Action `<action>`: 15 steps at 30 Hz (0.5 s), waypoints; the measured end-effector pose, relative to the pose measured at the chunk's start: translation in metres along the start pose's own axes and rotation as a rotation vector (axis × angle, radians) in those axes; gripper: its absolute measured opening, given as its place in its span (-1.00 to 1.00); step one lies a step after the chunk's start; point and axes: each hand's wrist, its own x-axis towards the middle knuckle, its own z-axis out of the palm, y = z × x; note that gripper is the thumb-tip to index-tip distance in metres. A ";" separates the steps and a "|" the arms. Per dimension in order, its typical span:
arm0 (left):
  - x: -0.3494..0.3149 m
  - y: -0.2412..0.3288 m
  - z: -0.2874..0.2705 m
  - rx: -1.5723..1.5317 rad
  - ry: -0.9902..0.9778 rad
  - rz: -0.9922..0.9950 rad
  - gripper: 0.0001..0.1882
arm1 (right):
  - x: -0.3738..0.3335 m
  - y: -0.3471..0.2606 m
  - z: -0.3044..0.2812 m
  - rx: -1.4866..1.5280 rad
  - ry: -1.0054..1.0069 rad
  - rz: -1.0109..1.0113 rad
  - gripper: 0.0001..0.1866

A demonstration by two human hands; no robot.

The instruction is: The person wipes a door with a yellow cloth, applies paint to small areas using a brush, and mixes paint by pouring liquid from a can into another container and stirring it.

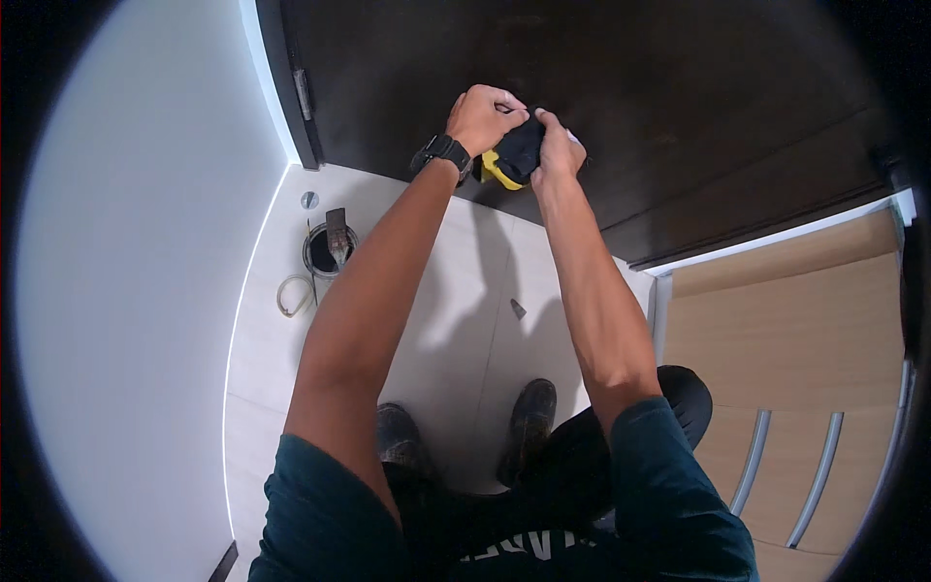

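Left hand (pixel 485 118) is bending its fingers and thumb in at the upper left edge of a black-and-yellow item (pixel 514 155); fingertips are overlapping too closely, so cannot tell whether they are pinching anything. Right hand (pixel 560 150) is gripping the item's right side, thumb pointing up; its other fingers are mostly hiding behind. The item is sitting between both hands, in front of the dark door panel (pixel 698 107); its exact kind is staying unclear, and whether it is touching the panel cannot be told. The watch (pixel 444 153) is partly covering the left wrist. On the floor, a brush (pixel 337 231) is lying across an open can (pixel 324 274), blocking part of the dark inside. A small grey piece (pixel 518 309) is lying between the forearms, too small to identify. The lower edge is cutting off the torso.
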 end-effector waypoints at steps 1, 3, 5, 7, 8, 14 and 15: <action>0.001 -0.001 0.000 0.022 -0.020 -0.042 -0.77 | 0.001 0.000 0.000 -0.031 -0.022 0.005 -0.73; 0.001 -0.003 0.000 -0.040 -0.026 -0.092 -0.77 | 0.002 0.000 0.000 -0.064 0.017 0.037 -0.73; -0.001 -0.004 -0.001 -0.119 -0.046 -0.159 -0.77 | 0.001 -0.001 0.000 -0.043 0.016 0.028 -0.74; -0.003 -0.004 -0.001 -0.063 -0.012 -0.093 -0.78 | 0.000 -0.001 0.000 -0.045 -0.026 -0.030 -0.76; -0.003 -0.004 0.000 -0.017 -0.014 -0.073 -0.79 | -0.001 0.000 0.000 -0.059 -0.016 -0.006 -0.76; -0.011 -0.004 0.006 -0.079 0.078 -0.034 -0.76 | -0.009 -0.002 0.002 -0.065 -0.019 -0.070 -0.77; -0.010 -0.004 0.007 -0.108 0.055 -0.082 -0.74 | -0.009 -0.004 0.003 -0.105 -0.021 -0.057 -0.77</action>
